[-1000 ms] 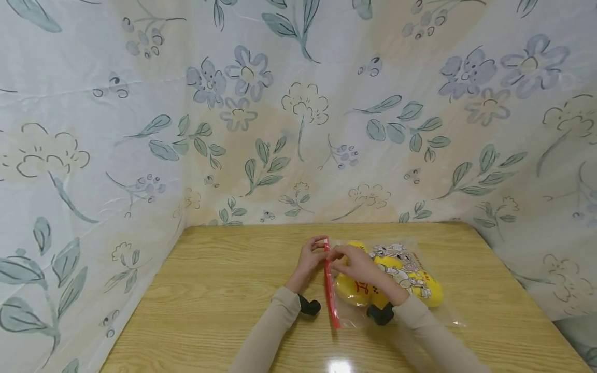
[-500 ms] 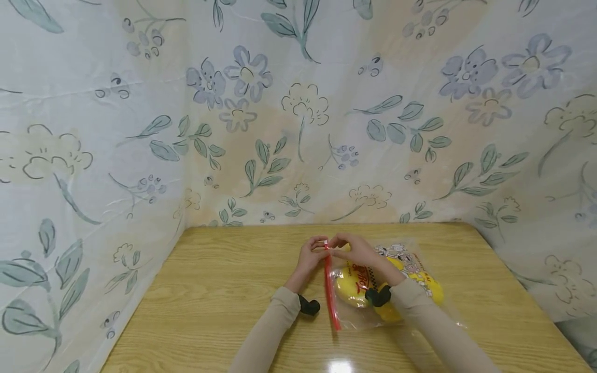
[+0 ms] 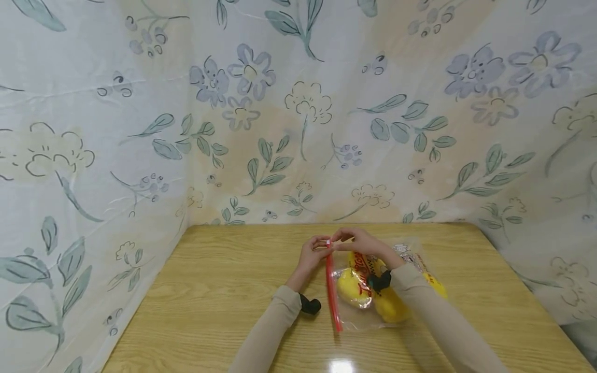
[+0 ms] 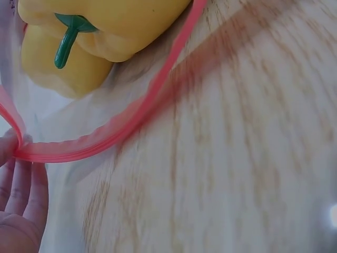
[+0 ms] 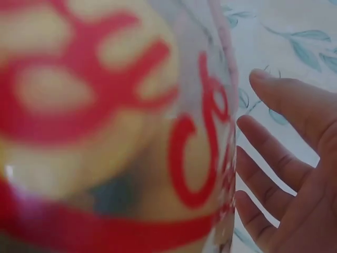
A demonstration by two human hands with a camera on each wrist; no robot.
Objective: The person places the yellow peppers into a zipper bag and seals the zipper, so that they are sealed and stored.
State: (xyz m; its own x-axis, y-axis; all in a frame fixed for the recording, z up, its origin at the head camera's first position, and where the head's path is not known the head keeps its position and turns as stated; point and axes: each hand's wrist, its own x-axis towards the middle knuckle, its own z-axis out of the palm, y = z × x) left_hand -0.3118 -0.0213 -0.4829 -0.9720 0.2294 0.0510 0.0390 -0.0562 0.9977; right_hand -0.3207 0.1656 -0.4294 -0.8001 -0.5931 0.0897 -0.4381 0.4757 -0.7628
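Observation:
A clear zip bag (image 3: 368,320) with red print and a red zip strip (image 3: 333,295) lies on the table. Inside are yellow bell peppers (image 3: 351,284); a green stem (image 4: 68,42) shows on one in the left wrist view. My left hand (image 3: 312,258) pinches the far end of the strip, where two red bands meet at its fingers. At that same corner is my right hand (image 3: 363,243), its thumb and fingers spread apart with a gap between them. The right wrist view shows those fingertips (image 5: 245,122) right beside the bag's edge, holding nothing.
The wooden table (image 3: 224,290) runs back to a flower-patterned cloth (image 3: 261,124) at the rear and sides. Dark wrist-worn pieces (image 3: 310,304) sit on both wrists. The right sleeve (image 3: 438,316) crosses over the bag's right part.
My right hand has moved away from me along the strip to its far end, its fingers now spread. The peppers and bag film have shifted slightly. My left hand stays at the far corner.

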